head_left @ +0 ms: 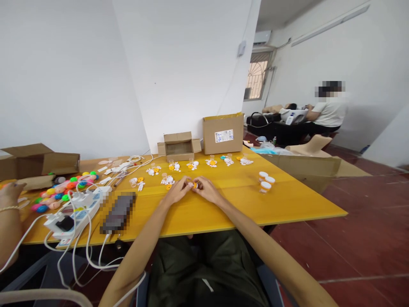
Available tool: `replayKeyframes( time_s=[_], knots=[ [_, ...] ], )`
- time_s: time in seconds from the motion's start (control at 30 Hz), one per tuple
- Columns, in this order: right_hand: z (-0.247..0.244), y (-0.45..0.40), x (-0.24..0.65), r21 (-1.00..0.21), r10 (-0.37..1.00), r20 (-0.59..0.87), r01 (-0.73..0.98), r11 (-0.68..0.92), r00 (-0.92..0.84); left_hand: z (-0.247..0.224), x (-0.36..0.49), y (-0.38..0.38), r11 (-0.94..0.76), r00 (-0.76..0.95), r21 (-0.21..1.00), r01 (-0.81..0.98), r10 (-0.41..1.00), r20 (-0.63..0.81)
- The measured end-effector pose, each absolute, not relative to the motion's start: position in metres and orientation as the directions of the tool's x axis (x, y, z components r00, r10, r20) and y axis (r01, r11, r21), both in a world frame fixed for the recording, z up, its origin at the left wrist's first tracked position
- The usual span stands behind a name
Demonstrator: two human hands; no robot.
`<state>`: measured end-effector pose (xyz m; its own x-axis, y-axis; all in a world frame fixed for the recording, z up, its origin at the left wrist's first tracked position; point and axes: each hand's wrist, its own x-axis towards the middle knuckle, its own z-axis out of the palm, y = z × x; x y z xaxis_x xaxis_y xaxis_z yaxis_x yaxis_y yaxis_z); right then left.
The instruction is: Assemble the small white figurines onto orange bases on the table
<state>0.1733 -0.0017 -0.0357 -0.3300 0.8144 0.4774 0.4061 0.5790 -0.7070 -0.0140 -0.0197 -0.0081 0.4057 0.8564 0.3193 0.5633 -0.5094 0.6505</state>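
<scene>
Centre: an orange piece (pixel 195 185) is gripped by left hand (pixel 177 192) and right hand (pixel 209 191). Probably light, stiff; best pinched edgewise.

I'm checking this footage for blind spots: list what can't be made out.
Head view:
- small parts in left hand and right hand: mostly behind fingers
- carton label: writing too small
- dark slab: pixelated
- neighbour's arm: cut off by left edge

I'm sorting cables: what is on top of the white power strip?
On the power strip are white plugs, a black plug and white cables; what they cover is hidden.
</scene>
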Motion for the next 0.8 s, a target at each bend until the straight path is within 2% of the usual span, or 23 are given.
replayKeyframes(
  time_s=[0.3,0.63,0.8],
  knots=[
    [-0.0363,-0.0015,0.1741,-0.7,0.799,0.503,0.387,0.6,-0.329,-0.007,-0.0131,-0.0187,-0.493,0.423,0.666,0.56,0.861,0.282],
    [-0.038,-0.0022,0.1735,-0.689,0.779,0.54,0.363,0.627,-0.319,-0.0075,-0.0116,-0.0169,-0.434,0.342,0.639,0.636,0.9,0.271],
    [-0.0391,-0.0003,0.1736,-0.696,0.79,0.534,0.374,0.613,-0.302,-0.0093,-0.0149,-0.0196,-0.468,0.389,0.658,0.589,0.879,0.276]
  ],
)
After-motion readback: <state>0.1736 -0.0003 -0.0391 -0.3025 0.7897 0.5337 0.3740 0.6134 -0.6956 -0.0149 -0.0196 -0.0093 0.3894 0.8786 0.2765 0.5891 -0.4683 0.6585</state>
